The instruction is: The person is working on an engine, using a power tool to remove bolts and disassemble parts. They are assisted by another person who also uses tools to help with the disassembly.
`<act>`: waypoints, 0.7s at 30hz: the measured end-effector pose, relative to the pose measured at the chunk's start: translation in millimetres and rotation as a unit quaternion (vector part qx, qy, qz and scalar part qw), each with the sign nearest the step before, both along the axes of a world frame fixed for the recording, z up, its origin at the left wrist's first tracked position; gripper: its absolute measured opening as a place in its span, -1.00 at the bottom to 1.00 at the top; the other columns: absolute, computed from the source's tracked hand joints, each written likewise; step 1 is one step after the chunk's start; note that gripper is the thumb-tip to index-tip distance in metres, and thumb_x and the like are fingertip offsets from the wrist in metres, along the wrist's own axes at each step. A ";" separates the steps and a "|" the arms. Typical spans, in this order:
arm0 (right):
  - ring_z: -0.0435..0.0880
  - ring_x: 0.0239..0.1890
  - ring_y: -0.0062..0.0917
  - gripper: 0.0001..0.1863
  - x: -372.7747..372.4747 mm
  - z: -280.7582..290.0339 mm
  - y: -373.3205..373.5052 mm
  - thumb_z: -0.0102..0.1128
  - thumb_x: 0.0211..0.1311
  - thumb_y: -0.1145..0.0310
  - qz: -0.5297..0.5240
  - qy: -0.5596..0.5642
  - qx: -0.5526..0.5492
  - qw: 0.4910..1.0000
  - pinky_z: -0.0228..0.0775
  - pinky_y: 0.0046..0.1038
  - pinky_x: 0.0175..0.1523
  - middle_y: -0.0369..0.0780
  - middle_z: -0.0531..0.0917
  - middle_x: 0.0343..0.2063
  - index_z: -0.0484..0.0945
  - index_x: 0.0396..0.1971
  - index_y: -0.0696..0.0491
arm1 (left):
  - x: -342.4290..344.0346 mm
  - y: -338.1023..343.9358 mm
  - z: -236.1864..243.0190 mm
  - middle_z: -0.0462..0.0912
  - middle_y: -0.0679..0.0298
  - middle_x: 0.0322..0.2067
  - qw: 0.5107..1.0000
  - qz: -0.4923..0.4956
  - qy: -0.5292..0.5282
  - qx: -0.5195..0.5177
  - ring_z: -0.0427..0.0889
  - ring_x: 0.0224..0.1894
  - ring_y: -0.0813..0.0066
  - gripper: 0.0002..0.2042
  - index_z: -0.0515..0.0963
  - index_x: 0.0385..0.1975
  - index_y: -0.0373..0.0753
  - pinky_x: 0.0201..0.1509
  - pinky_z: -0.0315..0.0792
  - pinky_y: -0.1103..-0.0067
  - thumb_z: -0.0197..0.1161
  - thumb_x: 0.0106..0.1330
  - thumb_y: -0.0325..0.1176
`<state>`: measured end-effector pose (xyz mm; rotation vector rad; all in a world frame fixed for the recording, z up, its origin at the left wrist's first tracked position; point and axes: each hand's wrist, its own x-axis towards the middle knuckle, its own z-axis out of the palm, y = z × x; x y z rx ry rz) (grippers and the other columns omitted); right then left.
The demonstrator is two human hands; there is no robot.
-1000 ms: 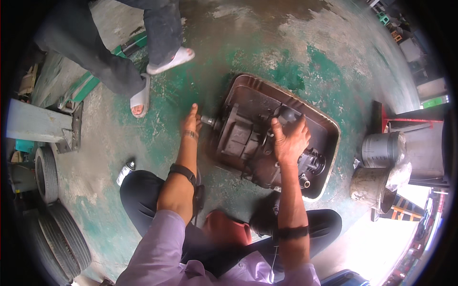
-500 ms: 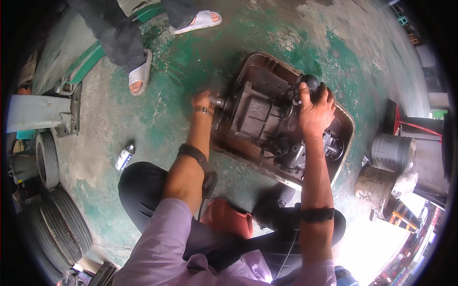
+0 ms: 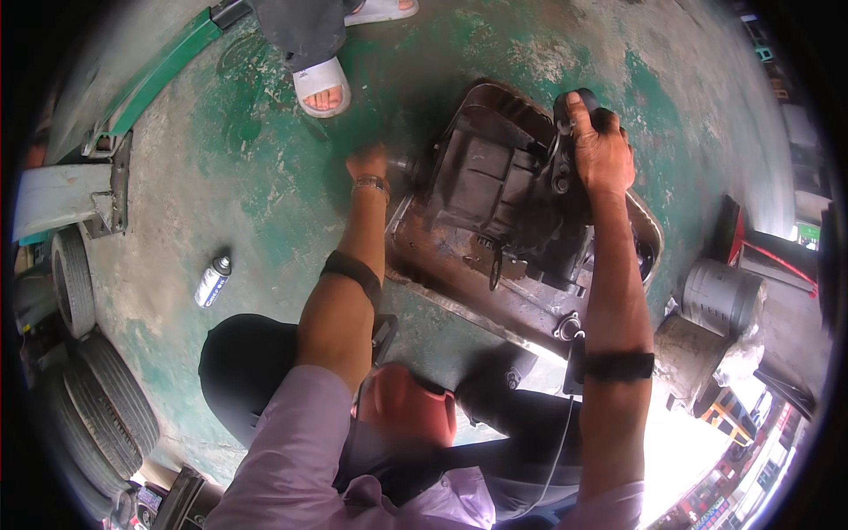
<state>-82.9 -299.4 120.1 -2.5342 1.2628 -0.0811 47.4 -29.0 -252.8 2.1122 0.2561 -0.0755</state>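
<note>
A dark, greasy metal gearbox (image 3: 481,177) is raised and tilted over a worn rectangular metal tray (image 3: 442,296), whose wet bottom shows on the near side. My left hand (image 3: 367,164) is closed round the shaft (image 3: 403,166) that sticks out of the gearbox's left end; the fingers are partly blurred. At its far right my right hand (image 3: 605,157) grips a rounded black part of the gearbox, thumb on top. A small round metal flange (image 3: 568,326) lies at the tray's near right corner.
A spray can (image 3: 213,283) stands on the green floor at left, near stacked tyres (image 3: 97,415) and a lift arm (image 3: 66,196). Another person's sandalled foot (image 3: 321,88) is beyond my left hand. Metal cylinders (image 3: 720,296) stand at right; a red object (image 3: 406,406) sits between my legs.
Both my hands have tipped the gearbox up and away from me, baring the tray's near bottom and the flange. The other person's foot has shifted.
</note>
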 end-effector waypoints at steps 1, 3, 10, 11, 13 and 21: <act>0.34 0.24 -0.05 0.00 -0.4 0.6 -0.7 -0.15 0.01 -0.51 0.003 0.004 0.000 1.000 0.14 -0.14 0.30 0.08 0.44 0.13 0.39 0.18 0.09 | 0.7 -1.6 -1.6 0.69 0.14 -0.21 1.000 0.002 -0.005 0.008 0.66 -0.18 0.08 -0.64 0.64 -0.29 -0.22 -0.06 0.49 0.28 0.04 0.27 -0.07; 0.35 0.23 -0.05 0.00 0.1 1.0 -1.1 -0.16 0.02 -0.52 0.002 0.013 0.002 1.000 0.14 -0.14 0.30 0.08 0.45 0.12 0.40 0.17 0.11 | 1.6 -4.3 6.5 0.69 0.11 -0.20 0.998 0.019 0.053 -0.020 0.65 -0.14 0.07 -0.66 0.63 -0.26 -0.25 -0.01 0.49 0.31 0.09 0.24 -0.11; 0.38 0.19 0.00 0.01 10.0 -5.8 -14.9 -0.21 0.03 -0.56 0.016 0.007 -0.008 1.000 0.16 -0.09 0.26 0.07 0.49 0.08 0.43 0.13 0.10 | -2.2 -12.2 59.0 0.66 0.01 -0.15 0.991 0.045 0.049 -0.117 0.63 -0.05 0.12 -0.68 0.61 -0.20 -0.30 0.06 0.47 0.35 0.23 0.14 -0.22; 0.39 0.19 0.00 0.01 12.5 -8.8 -20.5 -0.22 0.03 -0.56 0.015 0.010 -0.007 1.000 0.17 -0.09 0.25 0.06 0.50 0.07 0.44 0.13 0.09 | -3.0 -13.6 63.6 0.67 0.02 -0.15 0.991 0.035 0.025 -0.125 0.64 -0.06 0.11 -0.67 0.60 -0.18 -0.31 0.05 0.48 0.35 0.23 0.14 -0.23; 0.41 0.20 -0.04 0.01 16.1 -16.2 -35.7 -0.27 0.04 -0.57 0.013 0.029 -0.003 1.000 0.17 -0.10 0.26 0.03 0.52 0.08 0.43 0.14 0.05 | -6.2 -18.8 71.0 0.66 0.03 -0.14 0.987 0.045 -0.007 -0.157 0.64 -0.07 0.10 -0.66 0.58 -0.16 -0.33 0.04 0.48 0.35 0.25 0.12 -0.27; 0.32 0.29 -0.12 0.13 34.8 -43.9 -121.0 -0.20 0.01 -0.58 0.143 -0.010 0.178 0.973 0.05 -0.34 0.38 0.05 0.44 0.17 0.27 0.27 0.17 | -2.0 -48.0 112.3 0.63 -0.01 -0.19 0.994 0.032 -0.069 -0.077 0.61 -0.10 0.09 -0.70 0.50 -0.26 -0.39 -0.02 0.47 0.36 0.27 0.04 -0.36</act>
